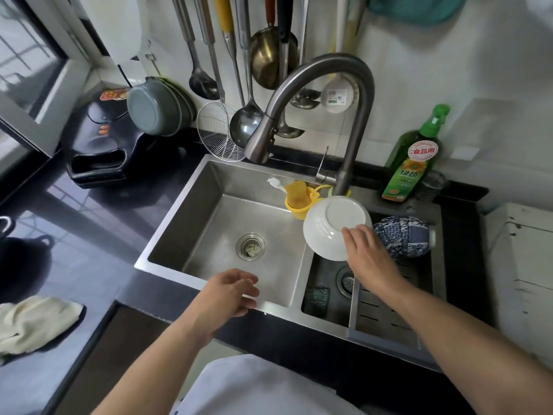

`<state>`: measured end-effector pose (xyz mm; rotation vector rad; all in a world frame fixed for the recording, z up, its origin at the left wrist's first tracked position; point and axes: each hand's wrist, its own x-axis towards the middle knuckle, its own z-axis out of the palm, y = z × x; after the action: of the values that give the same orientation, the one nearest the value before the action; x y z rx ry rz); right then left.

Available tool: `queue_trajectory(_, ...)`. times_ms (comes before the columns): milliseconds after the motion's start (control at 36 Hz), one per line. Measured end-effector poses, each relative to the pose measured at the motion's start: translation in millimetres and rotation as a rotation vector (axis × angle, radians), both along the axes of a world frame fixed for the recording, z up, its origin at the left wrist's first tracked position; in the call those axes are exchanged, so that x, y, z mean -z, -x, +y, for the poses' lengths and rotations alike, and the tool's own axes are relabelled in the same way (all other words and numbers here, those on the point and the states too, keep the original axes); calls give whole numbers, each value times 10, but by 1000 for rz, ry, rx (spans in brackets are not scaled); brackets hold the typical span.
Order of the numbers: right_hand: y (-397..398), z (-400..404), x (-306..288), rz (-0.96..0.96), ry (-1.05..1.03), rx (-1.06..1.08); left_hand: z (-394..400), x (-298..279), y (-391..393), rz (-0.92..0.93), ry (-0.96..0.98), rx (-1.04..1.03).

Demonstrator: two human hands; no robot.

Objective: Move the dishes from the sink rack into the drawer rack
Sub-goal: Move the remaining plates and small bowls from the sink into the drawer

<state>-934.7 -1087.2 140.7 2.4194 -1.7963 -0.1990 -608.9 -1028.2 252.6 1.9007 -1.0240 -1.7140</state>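
My right hand (369, 259) grips the lower right rim of a white bowl (332, 227), which is tilted with its underside facing me, above the divider between the two sink basins. Just to its right, blue-and-white patterned bowls (404, 236) lie stacked on their side on the slotted metal sink rack (380, 313) over the right basin. My left hand (232, 292) hovers over the front edge of the large left basin (227, 223), fingers loosely curled and holding nothing. No drawer rack is in view.
A curved tap (335, 85) arches over the bowl. A yellow sponge holder (299, 199) hangs on the sink's back wall. A green bottle (411, 163) stands at the back right, ladles and a strainer (220, 136) hang on the wall, and a cloth (33, 322) lies at left.
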Motion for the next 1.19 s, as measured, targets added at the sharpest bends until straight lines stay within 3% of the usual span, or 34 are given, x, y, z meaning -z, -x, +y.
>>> queue_trajectory(194,253,59,-223,-142,180,-47,-22,15,147,53,-18,31)
queue_trajectory(333,150,269,-583,-532,284,11,-2,9,126,103,-60,6)
queue_trajectory(417,-130,407,-868,-1022,249,286,-22,27,147,189,-93,-41)
queue_trajectory(528,-386,517,-1193,-2069,-26,591,-72,26,323,385,-103,-178)
queue_trajectory(583,-492,609,-1167,-2317,-150,754,-95,9,404,493,-87,-267)
queue_trajectory(667,-662,765,-941,-2342,-291,980,-136,-31,438,585,-43,-330)
queue_trajectory(806,-913,949,-806,-2090,-583,1134,-105,-59,407,731,-116,-251)
queue_trajectory(1056,-1077,827,-623,-1877,-784,1068,-48,143,107,546,-174,-347)
queue_trajectory(1139,-1006,666,-620,-1853,-908,949,-4,223,65,558,-134,-448)
queue_trajectory(1194,-924,539,-633,-1792,-845,846,3,261,60,560,-89,-517)
